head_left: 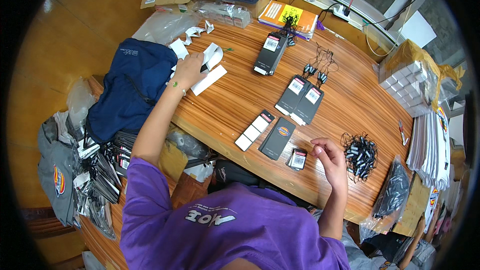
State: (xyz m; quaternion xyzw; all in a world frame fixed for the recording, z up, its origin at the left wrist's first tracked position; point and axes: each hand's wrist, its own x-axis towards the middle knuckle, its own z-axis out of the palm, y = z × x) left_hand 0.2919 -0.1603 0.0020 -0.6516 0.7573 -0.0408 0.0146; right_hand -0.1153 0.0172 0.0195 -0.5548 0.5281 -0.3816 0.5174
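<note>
My left hand reaches to the table's left side, its fingers curled over a white paper strip that bends up beside them. A small black piece shows at its fingertips. Another flat white strip lies just in front. My right hand is raised at the right, thumb and forefinger close together; I cannot make out anything between them. Beside it lies a small stack of labelled cards. To the left are a dark grey hang tag and a black card with white stickers.
Corded tag stacks and paired tags lie farther back. A pile of black cords sits at right, near a bagged black bundle. White stacked sheets and wrapped boxes line the right edge. A blue bag hangs left.
</note>
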